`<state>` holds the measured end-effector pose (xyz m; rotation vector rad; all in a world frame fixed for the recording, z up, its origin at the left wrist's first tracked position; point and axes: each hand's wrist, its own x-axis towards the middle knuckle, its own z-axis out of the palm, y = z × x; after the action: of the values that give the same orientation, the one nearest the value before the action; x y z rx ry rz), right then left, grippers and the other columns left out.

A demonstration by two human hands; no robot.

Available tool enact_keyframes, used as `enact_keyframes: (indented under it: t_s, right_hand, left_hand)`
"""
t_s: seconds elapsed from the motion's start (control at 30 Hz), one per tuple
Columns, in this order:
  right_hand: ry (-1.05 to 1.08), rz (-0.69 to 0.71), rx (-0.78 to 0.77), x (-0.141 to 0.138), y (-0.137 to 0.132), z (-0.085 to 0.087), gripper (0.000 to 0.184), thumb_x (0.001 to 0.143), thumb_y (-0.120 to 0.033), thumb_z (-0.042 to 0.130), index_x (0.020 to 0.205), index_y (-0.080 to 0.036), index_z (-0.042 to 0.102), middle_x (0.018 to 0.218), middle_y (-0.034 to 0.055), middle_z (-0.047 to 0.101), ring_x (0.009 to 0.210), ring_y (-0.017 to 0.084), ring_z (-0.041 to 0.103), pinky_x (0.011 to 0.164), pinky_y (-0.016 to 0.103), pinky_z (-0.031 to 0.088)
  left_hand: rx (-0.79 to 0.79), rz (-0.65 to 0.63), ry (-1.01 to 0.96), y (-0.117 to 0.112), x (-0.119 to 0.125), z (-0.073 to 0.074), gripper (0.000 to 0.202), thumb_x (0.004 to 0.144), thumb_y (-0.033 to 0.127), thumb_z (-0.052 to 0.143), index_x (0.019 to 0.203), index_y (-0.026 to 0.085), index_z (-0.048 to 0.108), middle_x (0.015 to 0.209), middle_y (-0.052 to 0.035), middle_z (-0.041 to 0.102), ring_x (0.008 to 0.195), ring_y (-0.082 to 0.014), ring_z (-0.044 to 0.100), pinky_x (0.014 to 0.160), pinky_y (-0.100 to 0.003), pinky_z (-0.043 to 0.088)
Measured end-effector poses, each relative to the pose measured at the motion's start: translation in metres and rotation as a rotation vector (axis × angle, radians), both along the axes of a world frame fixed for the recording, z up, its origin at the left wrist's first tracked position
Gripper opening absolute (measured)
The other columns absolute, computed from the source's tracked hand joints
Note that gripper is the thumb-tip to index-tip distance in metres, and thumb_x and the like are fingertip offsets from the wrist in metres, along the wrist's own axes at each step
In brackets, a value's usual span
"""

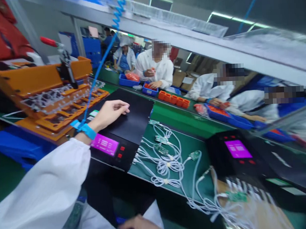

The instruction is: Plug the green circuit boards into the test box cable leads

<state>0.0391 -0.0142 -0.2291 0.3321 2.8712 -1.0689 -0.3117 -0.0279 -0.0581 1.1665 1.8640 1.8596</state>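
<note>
My left hand [111, 113], with a blue wrist strap [86, 130] and coiled cord, is held above a black tester box [126, 119] with a lit magenta screen [105, 145]. Its fingers are bent and pressed together, and nothing shows in them. Low at the bottom edge, my right hand [142, 226] is blurred and partly cut off, near my white sleeve and lap; what it holds, if anything, cannot be made out. Right of the box, coiled white cables [167, 164] with small green circuit boards [161, 149] lie on the green mat [192, 139].
An orange fixture [66, 108] with a red-handled toggle clamp [67, 64] stands at left. A second black tester [233, 155] is at right, beside more cables with boards [236, 196]. Across the bench, co-workers in white coats handle orange parts near blue bins [128, 81] and orange blocks [174, 99].
</note>
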Motion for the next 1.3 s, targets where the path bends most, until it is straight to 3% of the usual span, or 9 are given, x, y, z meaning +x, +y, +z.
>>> enact_keyframes:
  t_s: [0.1, 0.23, 0.43, 0.5, 0.6, 0.7, 0.83, 1.07, 1.3]
  right_hand:
    - [0.071, -0.090, -0.008, 0.033, 0.023, 0.040, 0.049, 0.102, -0.056, 0.046, 0.104, -0.027, 0.084, 0.096, 0.0067, 0.076, 0.094, 0.026, 0.073, 0.090, 0.035, 0.059]
    - [0.410, -0.410, 0.313, 0.007, 0.097, 0.086, 0.036, 0.106, -0.037, 0.045, 0.120, -0.024, 0.075, 0.112, 0.0130, 0.076, 0.108, 0.027, 0.071, 0.102, 0.043, 0.055]
    - [0.211, -0.308, 0.658, -0.075, 0.174, 0.080, 0.025, 0.090, -0.018, 0.066, 0.114, -0.020, 0.073, 0.113, 0.0145, 0.075, 0.106, 0.032, 0.069, 0.091, 0.043, 0.057]
    - [0.164, -0.265, 0.676, -0.080, 0.177, 0.071, 0.019, 0.089, -0.017, 0.063, 0.104, -0.019, 0.074, 0.105, 0.0149, 0.075, 0.102, 0.031, 0.069, 0.088, 0.042, 0.056]
    - [0.316, -0.245, 0.581, -0.065, 0.179, 0.070, 0.019, 0.095, -0.025, 0.053, 0.095, -0.020, 0.071, 0.101, 0.0136, 0.072, 0.093, 0.028, 0.069, 0.080, 0.038, 0.056]
    - [0.512, -0.275, 0.486, -0.044, 0.182, 0.083, 0.021, 0.095, -0.038, 0.054, 0.094, -0.021, 0.065, 0.092, 0.0091, 0.067, 0.082, 0.023, 0.067, 0.077, 0.036, 0.055]
    - [0.481, -0.334, 0.366, -0.028, 0.174, 0.097, 0.024, 0.092, -0.048, 0.055, 0.090, -0.024, 0.054, 0.090, 0.0090, 0.069, 0.082, 0.024, 0.068, 0.076, 0.037, 0.054]
    - [0.170, -0.292, -0.143, -0.023, 0.156, 0.117, 0.041, 0.097, -0.060, 0.046, 0.114, -0.023, 0.051, 0.083, 0.0034, 0.071, 0.072, 0.022, 0.070, 0.071, 0.035, 0.054]
    - [0.196, -0.497, 0.135, -0.053, 0.142, 0.118, 0.066, 0.097, -0.077, 0.032, 0.062, -0.023, 0.049, 0.061, 0.0020, 0.059, 0.061, 0.017, 0.053, 0.063, 0.031, 0.038]
  left_hand:
    - [-0.030, 0.040, 0.017, -0.002, 0.001, 0.001, 0.011, 0.095, 0.024, 0.072, 0.098, 0.013, 0.074, 0.082, -0.0012, 0.077, 0.079, -0.0169, 0.072, 0.088, -0.036, 0.058]
    - [-0.022, 0.085, 0.061, 0.000, 0.008, 0.006, 0.007, 0.096, 0.012, 0.067, 0.098, 0.009, 0.073, 0.079, -0.0023, 0.076, 0.075, -0.0149, 0.070, 0.081, -0.034, 0.058]
    - [-0.026, 0.051, 0.088, 0.008, 0.095, 0.006, 0.015, 0.098, 0.026, 0.064, 0.105, 0.016, 0.073, 0.087, -0.0042, 0.077, 0.075, -0.0170, 0.073, 0.065, -0.027, 0.057]
    - [-0.038, -0.105, 0.097, 0.014, 0.139, -0.007, 0.016, 0.098, 0.027, 0.061, 0.105, 0.018, 0.073, 0.095, -0.0051, 0.077, 0.076, -0.0168, 0.072, 0.070, -0.028, 0.058]
    - [-0.144, -0.069, 0.158, 0.029, 0.187, -0.036, 0.028, 0.092, 0.027, 0.066, 0.118, 0.016, 0.069, 0.117, -0.0131, 0.069, 0.082, -0.0198, 0.071, 0.081, -0.033, 0.060]
    - [-0.260, -0.023, 0.118, 0.043, 0.206, -0.063, 0.033, 0.097, 0.030, 0.058, 0.124, 0.012, 0.063, 0.117, -0.0180, 0.066, 0.087, -0.0251, 0.071, 0.087, -0.040, 0.058]
    - [-0.235, -0.137, -0.053, 0.057, 0.209, -0.086, 0.030, 0.100, 0.033, 0.053, 0.123, 0.015, 0.061, 0.086, -0.0079, 0.073, 0.078, -0.0248, 0.071, 0.080, -0.037, 0.057]
    - [-0.118, -0.193, -0.083, 0.054, 0.206, -0.093, 0.018, 0.098, 0.031, 0.054, 0.093, 0.019, 0.067, 0.084, -0.0070, 0.076, 0.078, -0.0219, 0.072, 0.071, -0.029, 0.052]
    - [-0.076, -0.212, -0.041, 0.056, 0.214, -0.095, 0.020, 0.100, 0.026, 0.045, 0.089, 0.021, 0.060, 0.082, -0.0059, 0.070, 0.075, -0.0205, 0.066, 0.070, -0.029, 0.046]
